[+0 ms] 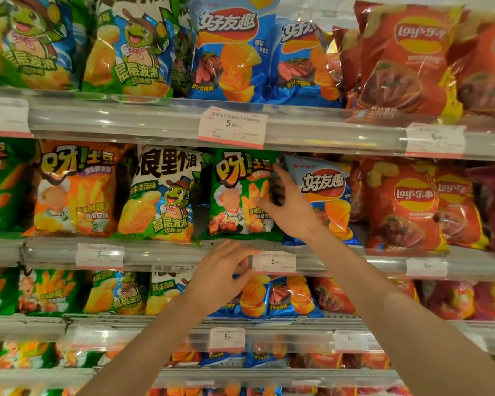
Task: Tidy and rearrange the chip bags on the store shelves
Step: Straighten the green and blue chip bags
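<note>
A green fries-snack bag stands upright on the middle shelf, between a green-and-white wavy-chip bag and a blue ridged-chip bag. My right hand grips the green bag's right edge: the thumb lies on its front, the index finger points up along the edge, and the other fingers are hidden behind it. My left hand is lower, in front of the shelf rail. Its fingers and thumb are spread around the left end of a price label, holding nothing that I can see.
Several shelves of chip bags fill the view: green and orange bags on the left, blue in the middle, red Lay's bags on the right. Clear plastic rails with price labels front each shelf. A dark gap shows behind the green bag's right side.
</note>
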Motion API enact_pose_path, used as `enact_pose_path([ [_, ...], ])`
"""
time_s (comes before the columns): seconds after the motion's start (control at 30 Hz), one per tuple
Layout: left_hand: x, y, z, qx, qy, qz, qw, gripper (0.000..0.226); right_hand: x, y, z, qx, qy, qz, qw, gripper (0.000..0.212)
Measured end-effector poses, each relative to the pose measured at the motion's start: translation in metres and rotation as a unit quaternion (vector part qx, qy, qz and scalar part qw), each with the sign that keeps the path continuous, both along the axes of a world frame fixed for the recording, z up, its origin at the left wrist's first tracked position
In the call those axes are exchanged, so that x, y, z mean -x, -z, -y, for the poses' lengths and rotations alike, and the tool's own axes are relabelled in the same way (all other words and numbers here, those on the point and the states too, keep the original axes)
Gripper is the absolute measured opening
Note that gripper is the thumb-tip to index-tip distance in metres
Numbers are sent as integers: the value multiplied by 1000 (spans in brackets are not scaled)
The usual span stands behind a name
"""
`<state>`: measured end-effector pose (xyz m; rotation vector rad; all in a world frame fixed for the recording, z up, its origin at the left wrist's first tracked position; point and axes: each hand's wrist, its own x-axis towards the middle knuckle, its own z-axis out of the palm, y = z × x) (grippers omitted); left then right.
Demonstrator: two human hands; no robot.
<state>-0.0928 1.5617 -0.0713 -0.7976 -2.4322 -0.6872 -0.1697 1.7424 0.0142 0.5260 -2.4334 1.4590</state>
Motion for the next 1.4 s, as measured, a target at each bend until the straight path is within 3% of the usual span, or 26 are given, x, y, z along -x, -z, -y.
enact_pose_path([
  [0.1, -4, 1, -3, 33, -10, -24, 999, 43, -20, 3, -20, -112, 53, -100, 987, 78],
  [0.2, -8, 0, -11, 67, -37, -56, 995, 43, -37, 12, -48, -257, 108, -241, 930, 67],
  [0.27, -7, -3, -17, 77, -44, -70, 994, 41, -44, 17, -69, -280, 140, -266, 912, 59],
  [0.33, -5, -6, -21, 79, -45, -73, 993, 38, -46, 19, -91, -261, 184, -218, 922, 59],
  [0.47, -2, -7, -24, 61, -38, -65, 995, 34, -45, 23, -112, -202, 212, -65, 954, 82],
  [0.57, 0, -6, -23, 41, -28, -65, 997, 34, -39, 31, -107, -192, 191, -31, 962, 92],
  [0.7, 2, -3, -20, 39, -21, -68, 997, 34, -28, 28, -112, -82, 187, 24, 979, 112],
  [0.83, 3, -1, -19, 41, -20, -70, 997, 35, -21, 26, -118, 25, 109, 74, 991, 112],
  [1.07, 4, 1, -17, 46, -20, -71, 996, 35, -19, 27, -114, 16, 120, -16, 993, 116],
  [1.2, 3, 0, -16, 45, -16, -69, 996, 36, -12, 27, -112, -54, 113, 40, 991, 111],
  [1.3, 4, 0, -15, 50, -14, -69, 996, 35, -15, 27, -118, -77, 112, 29, 990, 108],
  [1.4, 4, 1, -17, 46, -20, -76, 996, 33, -20, 26, -116, -159, 100, 38, 982, 108],
])
